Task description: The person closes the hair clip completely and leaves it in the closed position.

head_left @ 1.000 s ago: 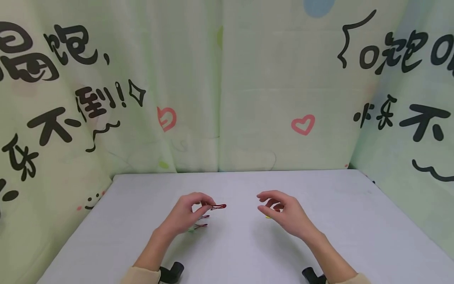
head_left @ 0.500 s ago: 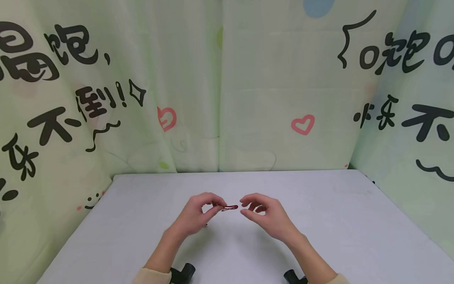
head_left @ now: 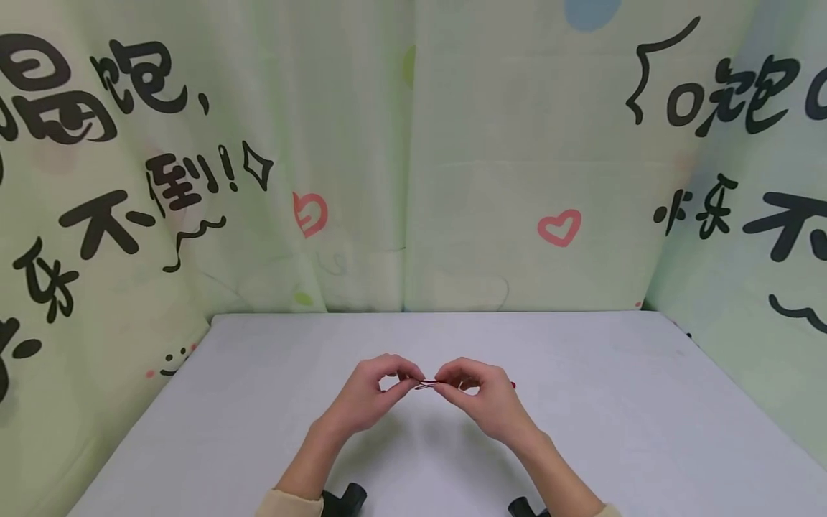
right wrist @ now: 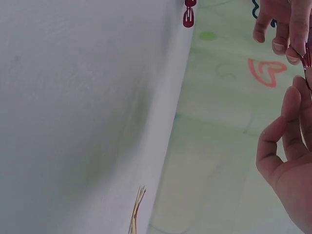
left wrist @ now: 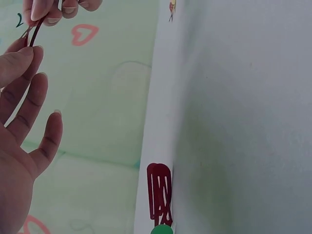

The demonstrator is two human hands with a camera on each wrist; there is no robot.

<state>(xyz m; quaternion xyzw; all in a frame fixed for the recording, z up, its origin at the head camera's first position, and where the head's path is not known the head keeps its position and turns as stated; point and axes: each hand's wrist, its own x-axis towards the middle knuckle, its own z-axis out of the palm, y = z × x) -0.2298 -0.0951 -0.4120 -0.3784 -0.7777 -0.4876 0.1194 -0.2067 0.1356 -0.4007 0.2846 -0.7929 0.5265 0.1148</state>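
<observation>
Two hands: you hold your left hand and right hand fingertip to fingertip above the tabletop, in front of you.
Left hand: your thumb and forefinger pinch the left end of a dark red hair clip; in the left wrist view the other fingers stand loosely spread, holding nothing else.
Right hand: your thumb and forefinger pinch the right end of the same clip; the remaining fingers curl loosely beneath.
Hair clip: it spans the small gap between your two hands, lifted clear of the tabletop, roughly level. Whether it is snapped open or closed is too small to tell.
Other clips, left side: a dark red clip lies flat on the tabletop below your left hand, with a green one touching its end at the frame's edge.
Other clips, right side: a yellowish clip lies on the tabletop beneath your right hand; a speck of red shows just beyond your right hand's knuckles.
Progress: judging by this, you are mid-way through working one clip; the pickup is done, and the clips lying on the tabletop appear not yet dealt with.
Surroundings: a pale green printed curtain hangs behind and to both sides of your hands.
</observation>
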